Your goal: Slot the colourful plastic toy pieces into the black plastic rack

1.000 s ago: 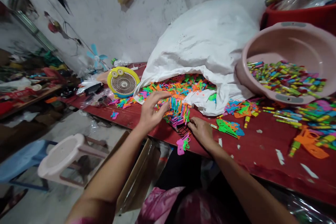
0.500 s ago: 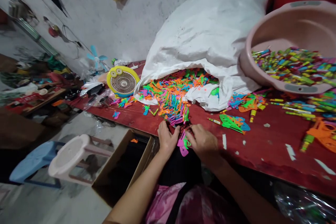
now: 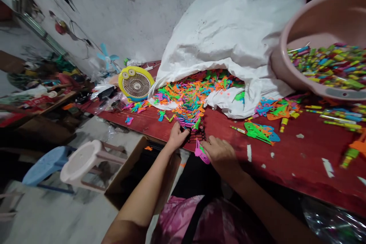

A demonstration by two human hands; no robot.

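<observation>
My right hand [image 3: 221, 154], near the table's front edge, is closed on a magenta plastic piece [image 3: 202, 152] with a bit of green beside it. Fingers bent, my left hand [image 3: 177, 136] is at the lower left end of a heap of colorful plastic pieces [image 3: 190, 112]; what its fingertips touch is too small to make out. Between the hands lies a dark lattice-like item [image 3: 197, 135]. The heap spills from the mouth of a large white sack [image 3: 228, 26].
A pink tub [image 3: 278, 51] of small colorful tubes stands at the right. A yellow fan [image 3: 136, 84] is left of the sack. An open cardboard box [image 3: 126, 173] and two stools, one pale [image 3: 82, 160] and one blue [image 3: 47, 164], are at the lower left.
My left hand has moved away from my right, up to the heap's edge. The magenta piece has tilted in my right hand. The camera view has shifted slightly.
</observation>
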